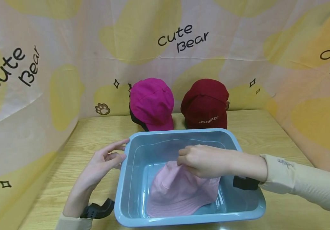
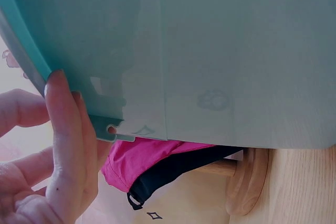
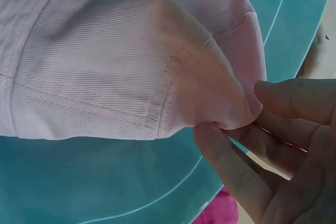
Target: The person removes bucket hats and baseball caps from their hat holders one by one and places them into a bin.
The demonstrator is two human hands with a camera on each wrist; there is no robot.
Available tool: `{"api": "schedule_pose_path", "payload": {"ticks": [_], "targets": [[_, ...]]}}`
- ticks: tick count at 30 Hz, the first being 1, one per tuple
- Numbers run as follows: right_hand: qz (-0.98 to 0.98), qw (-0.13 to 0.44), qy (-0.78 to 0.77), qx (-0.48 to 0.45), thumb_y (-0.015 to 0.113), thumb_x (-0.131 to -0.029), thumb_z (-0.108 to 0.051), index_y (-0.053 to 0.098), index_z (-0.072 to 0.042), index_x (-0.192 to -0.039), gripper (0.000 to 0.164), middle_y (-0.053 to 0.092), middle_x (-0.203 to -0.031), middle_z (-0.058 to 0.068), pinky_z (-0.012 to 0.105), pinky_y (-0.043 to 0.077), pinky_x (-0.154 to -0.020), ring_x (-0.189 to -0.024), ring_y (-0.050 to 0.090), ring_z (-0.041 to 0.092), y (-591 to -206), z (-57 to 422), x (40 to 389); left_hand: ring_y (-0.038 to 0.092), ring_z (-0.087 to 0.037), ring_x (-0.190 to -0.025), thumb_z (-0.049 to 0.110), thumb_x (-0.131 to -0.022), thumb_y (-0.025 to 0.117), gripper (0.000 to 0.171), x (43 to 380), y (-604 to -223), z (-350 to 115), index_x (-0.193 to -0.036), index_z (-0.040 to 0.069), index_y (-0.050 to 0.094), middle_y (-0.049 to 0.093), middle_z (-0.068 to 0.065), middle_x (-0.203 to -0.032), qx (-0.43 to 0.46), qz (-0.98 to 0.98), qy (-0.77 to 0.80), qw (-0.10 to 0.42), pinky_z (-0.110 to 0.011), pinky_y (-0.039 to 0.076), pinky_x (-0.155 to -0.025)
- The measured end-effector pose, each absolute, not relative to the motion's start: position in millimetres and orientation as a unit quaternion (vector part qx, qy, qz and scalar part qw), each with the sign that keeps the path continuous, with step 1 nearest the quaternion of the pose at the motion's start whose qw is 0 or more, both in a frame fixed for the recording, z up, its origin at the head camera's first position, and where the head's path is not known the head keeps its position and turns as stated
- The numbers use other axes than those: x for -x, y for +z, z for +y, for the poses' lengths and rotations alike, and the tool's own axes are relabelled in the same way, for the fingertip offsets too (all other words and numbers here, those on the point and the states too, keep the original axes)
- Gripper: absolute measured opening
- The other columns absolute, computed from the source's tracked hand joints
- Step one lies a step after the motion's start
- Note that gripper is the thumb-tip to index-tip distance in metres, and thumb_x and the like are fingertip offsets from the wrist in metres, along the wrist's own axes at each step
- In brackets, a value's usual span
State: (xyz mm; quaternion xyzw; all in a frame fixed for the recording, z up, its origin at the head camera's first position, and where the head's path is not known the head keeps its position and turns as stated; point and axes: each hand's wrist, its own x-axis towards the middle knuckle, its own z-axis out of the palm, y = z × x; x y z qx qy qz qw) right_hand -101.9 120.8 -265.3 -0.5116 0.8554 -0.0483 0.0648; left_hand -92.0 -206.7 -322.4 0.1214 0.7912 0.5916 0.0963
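A pink bucket hat (image 1: 176, 195) is inside a blue plastic basin (image 1: 130, 179), its brim toward the basin's near side. My right hand (image 1: 202, 161) reaches over the basin and pinches the top of the hat's crown between thumb and fingers; in the right wrist view the fabric (image 3: 105, 66) folds at the fingertips (image 3: 210, 135). My left hand (image 1: 103, 164) is at the basin's left rim, fingers extended. In the left wrist view the fingertips (image 2: 56, 80) touch the outside of the basin (image 2: 236, 51) just below its rim.
Behind the basin a magenta cap (image 1: 153, 102) and a dark red cap (image 1: 206, 103) lettered COLORADO stand side by side. A round wooden base (image 2: 249, 182) shows beneath the magenta cap. The wooden table (image 1: 96, 131) backs onto a printed cloth (image 1: 142, 41).
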Motion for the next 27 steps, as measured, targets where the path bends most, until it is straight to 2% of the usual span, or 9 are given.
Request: {"api": "schedule_pose_path", "payload": {"ticks": [9, 14, 27], "targets": [[0.856, 0.112, -0.036, 0.504, 0.064, -0.089, -0.008, 0.07, -0.011, -0.114, 0.026, 0.062, -0.086, -0.004, 0.015, 0.051, -0.069, -0.079, 0.058, 0.007, -264, 121, 101, 0.069, -0.012, -0.083, 0.018, -0.096, 0.059, 0.051, 92, -322, -207, -0.144, 0.009, 0.044, 0.049, -0.019, -0.128, -0.119, 0.791, 0.593, 0.098, -0.035, 0.059, -0.074], [0.857, 0.094, -0.034, 0.505, 0.066, -0.088, -0.011, 0.07, -0.013, -0.116, 0.028, 0.06, -0.086, -0.005, 0.015, 0.05, -0.068, -0.077, 0.056, 0.006, -263, 124, 101, 0.069, -0.012, -0.083, 0.018, -0.096, 0.059, 0.051, 92, -323, -207, -0.143, 0.009, 0.044, 0.05, -0.019, -0.128, -0.118, 0.79, 0.594, 0.097, -0.035, 0.059, -0.074], [0.86, 0.048, -0.027, 0.507, 0.067, -0.087, -0.015, 0.069, -0.017, -0.112, 0.025, 0.066, -0.095, -0.007, 0.018, 0.052, -0.068, -0.088, 0.06, 0.01, -261, 131, 105, 0.069, -0.012, -0.082, 0.018, -0.096, 0.058, 0.051, 95, -325, -208, -0.143, 0.009, 0.043, 0.05, -0.019, -0.128, -0.122, 0.791, 0.591, 0.096, -0.035, 0.059, -0.074]]}}
